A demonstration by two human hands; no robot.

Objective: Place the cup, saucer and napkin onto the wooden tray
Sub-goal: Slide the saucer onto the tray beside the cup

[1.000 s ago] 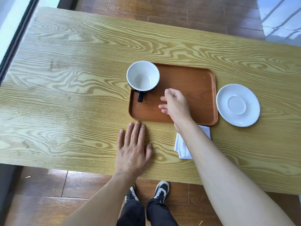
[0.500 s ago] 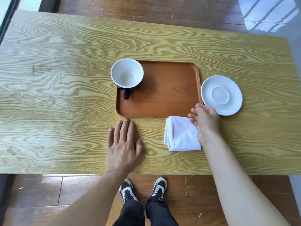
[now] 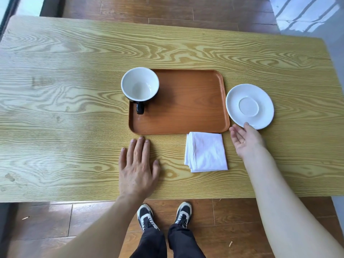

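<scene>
So far: one of three items looks placed; two remain off the wooden tray [image 3: 186, 108].
Cup [image 3: 140, 84]: stands upright on the tray's far corner, beyond the left hand, its dark handle pointing back toward the person.
Saucer [image 3: 249, 106]: lies on the table [image 3: 74, 90] just beyond the right hand and just beside the tray's right rim, not yet lifted.
Napkin [image 3: 206, 152]: folded, flat on the table between the two hands, its far edge close against the tray's near rim.
Right hand [image 3: 244, 139]: open, palm turned up and inward, fingers loosely spread; one fingertip meets the saucer's near rim. It holds nothing.
Left hand [image 3: 138, 168]: flat on the table, palm down, fingers extended toward the tray's near left corner. It holds nothing.
Step in hand: likely taking the saucer by its near edge.
Open room: most of the tray floor beside the cup is bare, enough for both remaining items.
Edges: the tray's raised rim lies between saucer and tray floor, so the saucer probably needs lifting over rather than sliding.
</scene>
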